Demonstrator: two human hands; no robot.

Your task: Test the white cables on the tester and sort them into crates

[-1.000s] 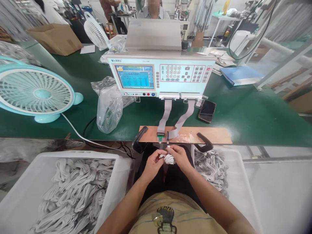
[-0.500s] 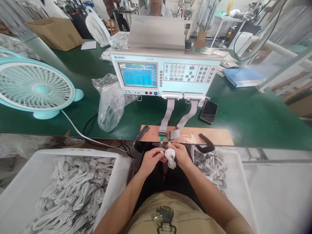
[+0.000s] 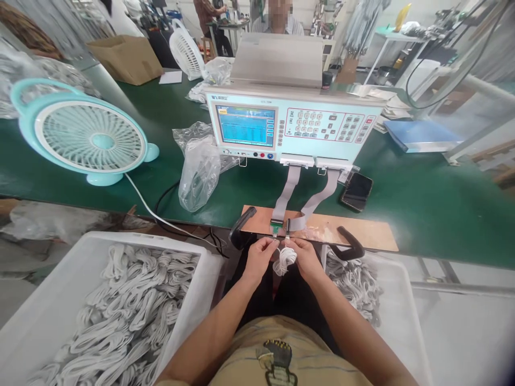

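My left hand [image 3: 258,257] and my right hand [image 3: 304,257] together hold a small coiled white cable [image 3: 285,259] just below the front edge of a wooden fixture board [image 3: 362,231]. Each hand pinches one cable end up at the two connectors [image 3: 280,229] on the board. Two grey ribbon cables [image 3: 286,192] run from those connectors up to a pale blue tester [image 3: 293,126] with a lit screen and a keypad. The cable plugs are hidden by my fingers.
A white bin [image 3: 56,300] of coiled white cables stands at my left, a second bin [image 3: 396,321] at my right. On the green table are a turquoise fan [image 3: 86,136], a plastic bag [image 3: 199,174] and a phone [image 3: 356,191]. A person sits behind the tester.
Both hands have risen with the coiled cable from my lap to the board's connectors. The view has shifted, so everything sits further right.
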